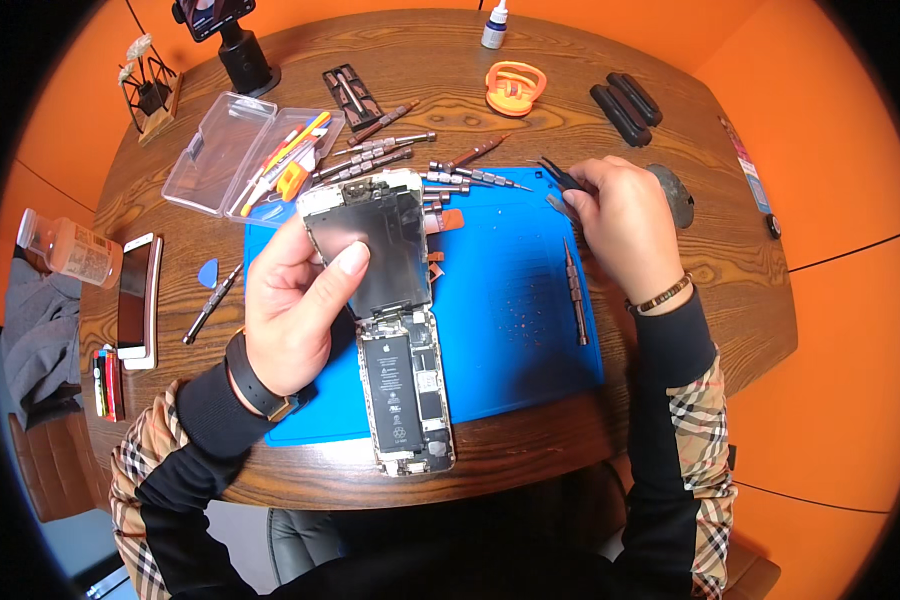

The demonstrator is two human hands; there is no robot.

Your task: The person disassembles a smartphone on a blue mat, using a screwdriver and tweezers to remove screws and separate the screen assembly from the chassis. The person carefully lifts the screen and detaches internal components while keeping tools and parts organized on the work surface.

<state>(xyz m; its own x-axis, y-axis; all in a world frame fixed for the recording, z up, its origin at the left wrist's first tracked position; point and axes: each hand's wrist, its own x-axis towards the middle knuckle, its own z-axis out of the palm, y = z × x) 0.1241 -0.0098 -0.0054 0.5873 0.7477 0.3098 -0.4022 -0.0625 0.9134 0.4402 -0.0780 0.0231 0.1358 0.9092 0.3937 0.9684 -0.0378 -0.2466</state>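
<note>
My left hand [295,300] grips a phone screen assembly [375,255], thumb on its dark back and fingers behind its left edge. The screen stands tilted up at the far end of the opened phone body [400,395], whose black battery and circuit board are exposed. That body lies over the near edge of a blue repair mat [490,370]. At the mat's far right corner, my right hand [620,210] is closed on dark tweezers [560,176], their tips pointing away to the left. A small grey flat piece [562,207] shows below its fingers; whether it is held I cannot tell.
Several screwdrivers [380,150] lie beyond the screen, beside an open see-through box [220,150] of tools. One screwdriver [576,295] and tiny screws [520,320] are on the mat. An orange suction cup [513,90] sits farther back; a white phone [140,300] lies left.
</note>
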